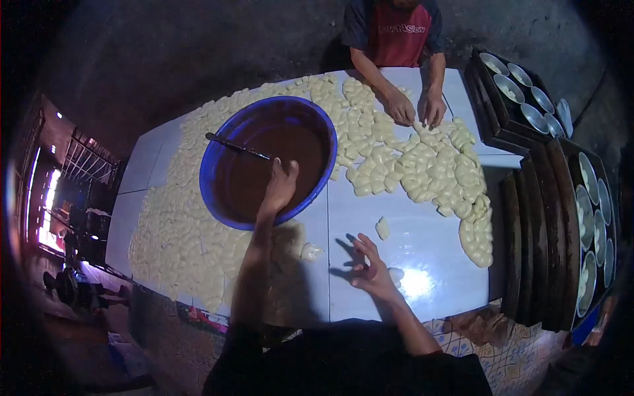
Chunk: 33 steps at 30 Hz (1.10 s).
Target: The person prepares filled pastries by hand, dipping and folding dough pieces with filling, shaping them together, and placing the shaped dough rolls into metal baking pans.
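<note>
A wide blue basin (210,201) on the table holds smooth brown paste (264,148). My left hand (280,191) hangs over the paste at the basin's right side, with the visible fingers bent and apart. A dark-handled utensil (238,146) lies across the basin, its end close to those fingers; I see no grip on it. Above the bare part of the table my right hand (373,270) is open, fingers spread, nothing held. Just beyond it lies a single pale dough piece (382,228). Another small pale piece (396,276) sits beside its wrist.
Flattened dough pieces (191,247) cover the white tiled table (343,300) around the basin. More dough pieces (422,168) lie at the far right. Across the table, a person's hands (416,109) touch dough. Dark trays (528,224) with round metal tins (588,221) stand stacked along the right.
</note>
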### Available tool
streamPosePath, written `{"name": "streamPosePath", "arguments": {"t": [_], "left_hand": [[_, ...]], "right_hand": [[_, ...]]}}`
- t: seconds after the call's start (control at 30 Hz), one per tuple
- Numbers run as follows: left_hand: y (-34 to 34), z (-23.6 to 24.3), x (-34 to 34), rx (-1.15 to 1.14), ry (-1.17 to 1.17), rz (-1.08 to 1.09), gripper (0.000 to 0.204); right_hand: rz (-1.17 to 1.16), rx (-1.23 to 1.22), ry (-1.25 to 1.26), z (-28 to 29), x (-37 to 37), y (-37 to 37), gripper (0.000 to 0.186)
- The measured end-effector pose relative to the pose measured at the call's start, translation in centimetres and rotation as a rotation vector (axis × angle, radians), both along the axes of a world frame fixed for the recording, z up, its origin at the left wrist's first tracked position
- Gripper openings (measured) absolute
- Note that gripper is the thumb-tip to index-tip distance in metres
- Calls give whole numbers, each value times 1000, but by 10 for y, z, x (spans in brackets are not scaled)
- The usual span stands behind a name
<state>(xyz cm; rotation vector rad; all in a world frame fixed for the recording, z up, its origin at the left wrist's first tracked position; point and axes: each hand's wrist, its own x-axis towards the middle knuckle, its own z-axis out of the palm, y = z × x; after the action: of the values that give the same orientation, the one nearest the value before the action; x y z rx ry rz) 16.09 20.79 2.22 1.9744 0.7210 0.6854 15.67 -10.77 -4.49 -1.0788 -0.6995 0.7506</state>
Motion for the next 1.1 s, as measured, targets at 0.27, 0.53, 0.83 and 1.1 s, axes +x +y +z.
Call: {"name": "streamPosePath", "arguments": {"t": [0.27, 0.53, 0.83, 1.1], "left_hand": [[-47, 33, -12, 118, 502, -1, 81], [-163, -22, -86, -1172, -156, -209, 78], [-230, -6, -110, -513, -42, -408, 42], [-243, -21, -112, -659, 25, -474, 12]], "right_hand": [[-87, -30, 129, -14, -4, 0, 80], [-41, -32, 863, 6, -6, 6, 43], [-390, -219, -627, 29, -25, -45, 35], [-412, -192, -315, 45, -35, -75, 15]]}}
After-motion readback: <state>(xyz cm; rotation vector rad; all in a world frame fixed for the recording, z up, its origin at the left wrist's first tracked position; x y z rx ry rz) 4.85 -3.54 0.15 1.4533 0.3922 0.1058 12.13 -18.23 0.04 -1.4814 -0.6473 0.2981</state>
